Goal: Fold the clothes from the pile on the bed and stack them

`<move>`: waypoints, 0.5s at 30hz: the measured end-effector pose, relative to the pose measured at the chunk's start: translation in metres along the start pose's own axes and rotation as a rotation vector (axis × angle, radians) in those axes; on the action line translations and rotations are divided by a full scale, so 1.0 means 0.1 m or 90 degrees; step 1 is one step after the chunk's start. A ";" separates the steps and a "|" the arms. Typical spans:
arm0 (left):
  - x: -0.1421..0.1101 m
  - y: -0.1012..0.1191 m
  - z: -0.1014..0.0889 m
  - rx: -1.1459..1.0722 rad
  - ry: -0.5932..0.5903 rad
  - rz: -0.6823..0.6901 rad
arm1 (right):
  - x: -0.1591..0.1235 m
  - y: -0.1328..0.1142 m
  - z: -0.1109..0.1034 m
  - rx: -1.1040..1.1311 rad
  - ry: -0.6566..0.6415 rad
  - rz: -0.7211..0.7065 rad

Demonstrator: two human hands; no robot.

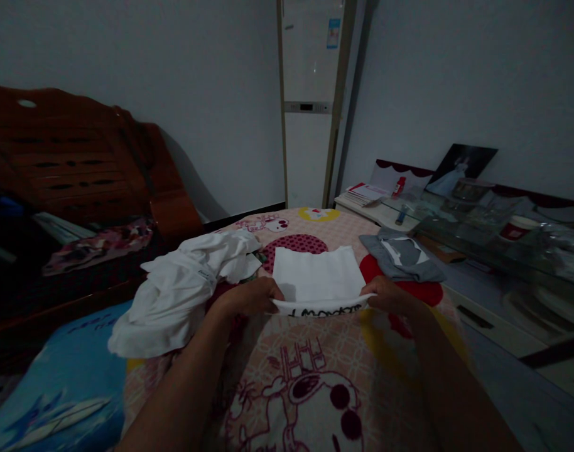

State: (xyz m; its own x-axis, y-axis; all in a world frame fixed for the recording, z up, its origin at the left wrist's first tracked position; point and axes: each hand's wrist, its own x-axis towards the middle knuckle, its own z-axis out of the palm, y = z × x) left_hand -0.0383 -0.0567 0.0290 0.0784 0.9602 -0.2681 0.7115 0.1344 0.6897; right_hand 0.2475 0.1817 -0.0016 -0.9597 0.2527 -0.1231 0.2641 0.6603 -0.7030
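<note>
A white folded garment (319, 275) with black lettering along its near edge lies on a pink cartoon-print cover (310, 376). My left hand (252, 296) grips its near left corner, fingers closed on the fabric. My right hand (388, 295) grips the near right corner the same way. The near edge is lifted and curled up between both hands. A heap of crumpled white clothes (183, 289) lies just left of my left hand. A folded grey garment (402, 254) rests beyond my right hand.
A dark wooden bench (70, 157) with floral cloth stands at the left. A blue cushion (65, 383) sits at lower left. A glass-topped low table (480, 226) with a cup, bottle, papers and a framed picture runs along the right. A tall white air conditioner (310, 100) stands behind.
</note>
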 end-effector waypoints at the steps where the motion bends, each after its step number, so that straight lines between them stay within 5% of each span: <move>1: -0.02 0.01 -0.01 -0.021 -0.031 -0.003 | -0.04 -0.03 -0.02 0.033 -0.031 0.011; 4: -0.01 -0.03 -0.04 -0.099 -0.060 0.022 | -0.13 -0.06 -0.05 0.143 -0.069 0.056; 6: 0.08 -0.13 -0.04 -0.107 0.046 0.031 | -0.11 -0.03 -0.05 0.217 0.015 0.082; 8: 0.23 -0.25 -0.03 -0.048 0.229 -0.018 | -0.01 0.02 -0.03 0.250 0.176 0.104; 10: 0.42 -0.36 -0.01 0.063 0.370 -0.127 | 0.15 0.09 -0.02 0.186 0.315 0.144; 15: 0.85 -0.50 -0.05 0.218 0.436 -0.317 | 0.65 0.22 -0.09 -0.150 0.415 0.241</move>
State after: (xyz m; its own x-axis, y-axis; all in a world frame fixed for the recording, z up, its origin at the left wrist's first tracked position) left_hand -0.0711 0.0191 -0.0251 -0.6477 0.7601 0.0523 0.7286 0.5978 0.3344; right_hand 0.1913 0.2185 -0.0187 -0.5699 0.8056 0.1618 0.6454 0.5608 -0.5186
